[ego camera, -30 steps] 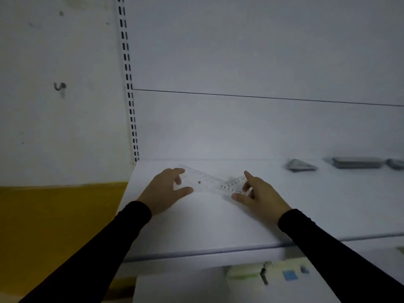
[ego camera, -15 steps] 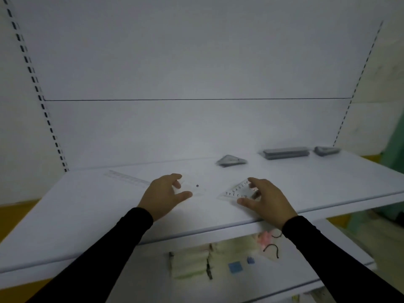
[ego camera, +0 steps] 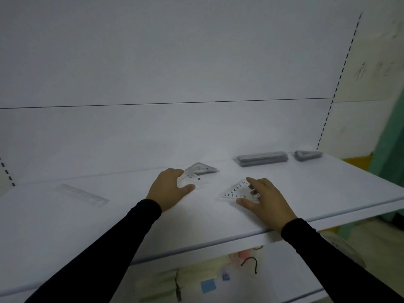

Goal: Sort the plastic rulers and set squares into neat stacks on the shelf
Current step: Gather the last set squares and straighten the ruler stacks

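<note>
our left hand (ego camera: 169, 189) pinches a clear set square (ego camera: 192, 179) on the shelf (ego camera: 328, 193); at its 3 o'clock, our right hand (ego camera: 265, 199) pinches a numbered set square (ego camera: 237, 192).

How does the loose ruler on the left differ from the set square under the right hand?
The loose ruler is a long strip; the set square is a triangle. The ruler lies untouched; the right hand holds the set square. The ruler's marks look faint; the set square's numbers read clearly. Both are clear plastic, flat on the shelf.
</note>
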